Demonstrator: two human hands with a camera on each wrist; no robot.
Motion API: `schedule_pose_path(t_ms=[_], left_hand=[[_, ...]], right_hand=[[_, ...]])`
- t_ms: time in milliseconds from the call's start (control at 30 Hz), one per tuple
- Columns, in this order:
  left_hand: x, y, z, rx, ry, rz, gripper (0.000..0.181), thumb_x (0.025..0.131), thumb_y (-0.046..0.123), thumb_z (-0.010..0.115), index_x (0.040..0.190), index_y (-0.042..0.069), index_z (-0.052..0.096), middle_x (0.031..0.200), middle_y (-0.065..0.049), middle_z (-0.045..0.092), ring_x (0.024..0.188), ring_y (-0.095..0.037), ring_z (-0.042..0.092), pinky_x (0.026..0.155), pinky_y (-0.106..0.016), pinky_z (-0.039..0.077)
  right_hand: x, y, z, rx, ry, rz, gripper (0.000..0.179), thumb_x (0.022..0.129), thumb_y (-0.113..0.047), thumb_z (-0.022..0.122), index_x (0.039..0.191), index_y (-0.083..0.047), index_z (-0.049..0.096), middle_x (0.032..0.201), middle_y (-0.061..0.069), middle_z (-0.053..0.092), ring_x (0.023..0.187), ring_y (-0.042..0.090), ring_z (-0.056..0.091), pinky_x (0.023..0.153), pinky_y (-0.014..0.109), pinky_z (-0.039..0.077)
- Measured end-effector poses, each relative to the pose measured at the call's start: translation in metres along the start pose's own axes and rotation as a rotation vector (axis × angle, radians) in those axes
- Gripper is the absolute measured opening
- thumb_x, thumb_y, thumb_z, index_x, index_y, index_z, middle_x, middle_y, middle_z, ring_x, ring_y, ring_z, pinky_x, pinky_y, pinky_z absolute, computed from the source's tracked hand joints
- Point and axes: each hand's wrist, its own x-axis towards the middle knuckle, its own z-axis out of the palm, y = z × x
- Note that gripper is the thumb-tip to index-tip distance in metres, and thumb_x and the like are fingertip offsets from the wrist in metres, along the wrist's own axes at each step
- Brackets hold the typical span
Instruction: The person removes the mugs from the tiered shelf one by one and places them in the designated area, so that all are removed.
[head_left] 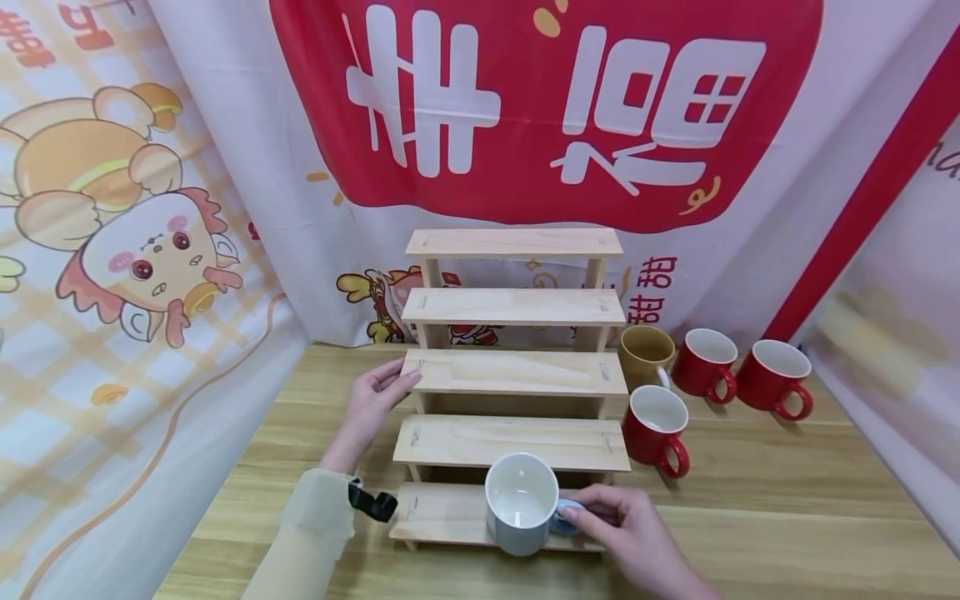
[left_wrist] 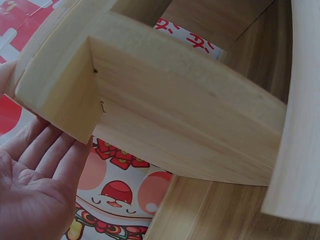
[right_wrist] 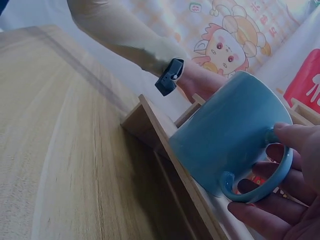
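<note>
My right hand [head_left: 626, 529] grips a light blue mug [head_left: 522, 512] by its handle, fingers through the loop in the right wrist view. Upright, with a white inside, the mug stands at the lowest tier of a stepped wooden shelf [head_left: 513, 442]; whether its base touches the board I cannot tell. My left hand [head_left: 375, 408] holds the left end of the shelf's middle tier, thumb on top and fingers [left_wrist: 60, 157] underneath. The left wrist view shows the underside of the tier board [left_wrist: 185, 100].
Right of the shelf stand a brown mug [head_left: 643, 358] and several red mugs, among them the front red mug [head_left: 652, 429] and the far right red mug [head_left: 765, 387]. The wooden table [head_left: 750, 500] runs up to printed cloth walls [head_left: 247, 167] at the back and sides.
</note>
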Motion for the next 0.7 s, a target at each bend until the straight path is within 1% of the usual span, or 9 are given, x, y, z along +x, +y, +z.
schedule_pose_path(t_ms=[167, 333, 533, 700], left_hand=[[-0.0002, -0.0005, -0.0002, 0.005, 0.006, 0.013, 0.058, 0.096, 0.027, 0.075, 0.140, -0.006, 0.055, 0.128, -0.023, 0.065, 0.110, -0.018, 0.066, 0.094, -0.026, 0.054], [0.0003, -0.0012, -0.0004, 0.002, 0.005, 0.021, 0.057, 0.095, 0.027, 0.075, 0.139, -0.005, 0.057, 0.127, -0.021, 0.066, 0.109, -0.018, 0.067, 0.094, -0.026, 0.054], [-0.0001, -0.0005, -0.0003, -0.009, 0.002, 0.015, 0.056, 0.095, 0.026, 0.076, 0.139, -0.005, 0.057, 0.129, -0.022, 0.065, 0.110, -0.017, 0.067, 0.095, -0.027, 0.054], [0.0010, -0.0012, -0.0001, -0.002, 0.002, 0.007, 0.057, 0.095, 0.026, 0.076, 0.139, -0.004, 0.057, 0.130, -0.022, 0.065, 0.110, -0.018, 0.066, 0.095, -0.027, 0.054]], right_hand=[[-0.0015, -0.0003, 0.0012, 0.004, 0.009, -0.026, 0.021, 0.096, -0.021, 0.074, 0.108, -0.004, 0.076, 0.105, 0.007, 0.075, 0.091, 0.022, 0.072, 0.081, 0.027, 0.060], [-0.0013, 0.0017, 0.0017, 0.013, 0.024, -0.020, 0.023, 0.095, -0.023, 0.075, 0.109, -0.004, 0.076, 0.106, 0.007, 0.075, 0.091, 0.022, 0.071, 0.081, 0.027, 0.060], [-0.0007, 0.0038, 0.0029, 0.009, 0.048, -0.012, 0.023, 0.094, -0.023, 0.076, 0.108, -0.005, 0.077, 0.105, 0.006, 0.075, 0.090, 0.021, 0.072, 0.080, 0.027, 0.060], [-0.0015, 0.0038, 0.0025, 0.002, 0.056, -0.029, 0.021, 0.094, -0.021, 0.076, 0.107, -0.005, 0.077, 0.103, 0.006, 0.076, 0.089, 0.021, 0.072, 0.079, 0.027, 0.061]])
